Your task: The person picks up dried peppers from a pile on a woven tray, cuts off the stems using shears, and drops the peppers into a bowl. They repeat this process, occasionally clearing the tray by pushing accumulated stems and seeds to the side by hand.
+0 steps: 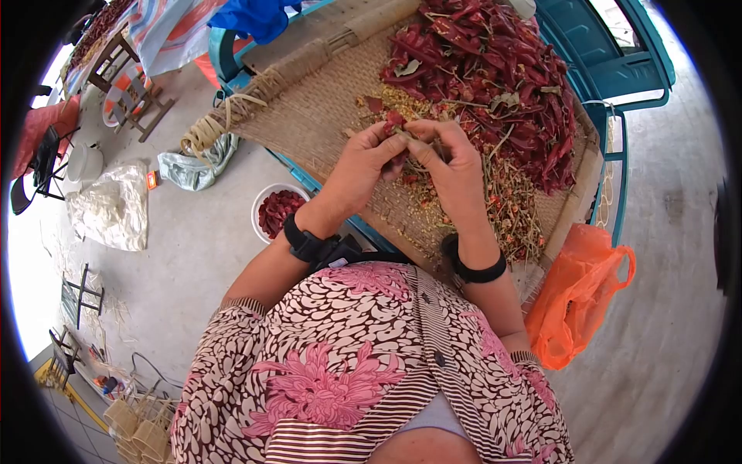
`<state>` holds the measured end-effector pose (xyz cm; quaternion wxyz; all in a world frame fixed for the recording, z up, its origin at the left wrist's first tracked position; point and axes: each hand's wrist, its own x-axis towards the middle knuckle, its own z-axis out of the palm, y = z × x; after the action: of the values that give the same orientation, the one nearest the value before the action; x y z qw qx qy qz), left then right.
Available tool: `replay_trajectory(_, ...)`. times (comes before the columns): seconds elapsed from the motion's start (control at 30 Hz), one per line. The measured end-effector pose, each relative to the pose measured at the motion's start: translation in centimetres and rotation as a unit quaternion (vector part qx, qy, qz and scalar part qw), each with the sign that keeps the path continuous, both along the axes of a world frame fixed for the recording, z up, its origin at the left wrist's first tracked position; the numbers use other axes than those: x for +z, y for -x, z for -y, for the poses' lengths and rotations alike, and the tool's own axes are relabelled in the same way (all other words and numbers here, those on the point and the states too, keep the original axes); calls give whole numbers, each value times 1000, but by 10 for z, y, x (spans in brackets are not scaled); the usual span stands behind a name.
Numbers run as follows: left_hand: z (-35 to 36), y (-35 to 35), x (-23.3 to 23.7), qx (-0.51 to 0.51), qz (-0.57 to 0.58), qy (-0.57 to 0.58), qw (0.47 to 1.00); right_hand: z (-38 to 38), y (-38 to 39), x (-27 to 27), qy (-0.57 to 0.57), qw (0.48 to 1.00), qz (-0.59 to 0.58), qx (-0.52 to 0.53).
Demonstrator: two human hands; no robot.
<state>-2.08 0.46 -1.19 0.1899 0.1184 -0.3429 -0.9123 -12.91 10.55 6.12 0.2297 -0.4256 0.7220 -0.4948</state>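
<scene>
Both hands meet over a woven bamboo tray [313, 116]. My left hand [367, 158] is closed, its thumb and fingers pinching a dried red chili [394, 121]. Pressed against it, my right hand [450, 155] pinches the same chili near its end; the fingertips partly hide it. Beyond the hands, a heap of dark red dried chilies [479, 66] covers the tray's far right part. Yellow seeds [398, 102] are scattered below the heap. Stems and broken bits [514, 209] lie to the right of my right hand.
A white bowl [256, 210] of red chili pieces stands on the floor at left. An orange plastic bag [576, 298] hangs at the tray's right corner. A teal chair [630, 73] is behind it. Plastic bags [116, 205] and a wooden stool [127, 85] are farther left.
</scene>
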Motion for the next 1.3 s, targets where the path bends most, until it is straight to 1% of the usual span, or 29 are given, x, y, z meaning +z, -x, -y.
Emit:
replay_trajectory(0.07, -1, 0, 2, -3, 7, 10, 1000, 0, 0, 5, 0, 997, -72, 32)
replay_trajectory(0.17, -6, 1, 15, 18, 26, 35, 999, 0, 4, 0, 1, 989, -142, 40)
replay_trajectory(0.23, -9, 3, 21, 40, 57, 71, 995, 2, 6, -1, 35, 981, -191, 32)
replay_trajectory(0.27, -12, 4, 20, 42, 46, 97, 993, 2, 6, -1, 52, 975, -215, 29)
replay_trajectory(0.3, -14, 5, 17, 46, 34, 124, 991, 1, 7, 0, 33, 993, -115, -1)
replay_trajectory(0.33, -16, 6, 14, 49, 23, 150, 987, -1, 8, 1, 13, 999, -14, -31)
replay_trajectory(0.37, -15, 5, 13, 40, 31, 168, 984, -2, 8, 3, -7, 994, 87, -60)
replay_trajectory(0.43, -12, 2, 11, 20, 48, 205, 977, -3, 6, 4, 15, 989, 132, -71)
replay_trajectory(0.47, -12, 2, 12, 18, 58, 189, 980, -2, 5, 5, 26, 985, 154, -75)
replay_trajectory(0.53, -13, -3, 20, 13, 78, 155, 985, -1, 3, 5, 14, 996, 56, -74)
replay_trajectory(0.57, -14, -3, 24, 32, 73, 156, 985, -1, 2, 4, 7, 997, 8, -74)
replay_trajectory(0.6, -16, -1, 28, 50, 67, 157, 984, 0, 1, 3, 24, 997, -43, -63)
replay_trajectory(0.67, -17, 0, 26, 53, 54, 177, 981, 1, -1, -1, 56, 987, -144, -43)
replay_trajectory(0.73, -11, -2, 18, 23, 40, 216, 975, -1, -2, -1, 62, 985, -153, -41)
replay_trajectory(0.77, -9, -3, 16, 1, 25, 203, 979, -2, -2, -1, 66, 985, -157, -40)
replay_trajectory(0.87, -7, -8, 16, -58, -8, 168, 984, -6, -6, 7, 3, 998, -31, -59)
replay_trajectory(0.9, -6, -10, 21, -70, -9, 158, 985, -7, -7, 9, 21, 996, 69, -52)
replay_trajectory(0.97, -5, -13, 21, -86, -19, 159, 983, -8, -9, 11, 55, 961, 267, -36)
replay_trajectory(1.03, -3, -14, 18, -90, -37, 178, 979, -9, -8, 12, 45, 918, 391, -50)
replay_trajectory(1.07, -2, -16, 20, -107, -48, 168, 979, -9, -8, 12, 40, 890, 451, -57)
replay_trajectory(1.17, -2, -21, 24, -155, -86, 131, 975, -14, 0, 7, 34, 828, 560, -19)
replay_trajectory(1.23, -7, -21, 18, -186, -117, 99, 970, -15, 8, -2, 13, 797, 604, -4)
replay_trajectory(1.27, -8, -21, 18, -172, -120, 90, 974, -16, 11, -5, 2, 781, 625, 3)
replay_trajectory(1.3, -10, -19, 22, -158, -122, 80, 977, -15, 9, 0, 16, 801, 599, -15)
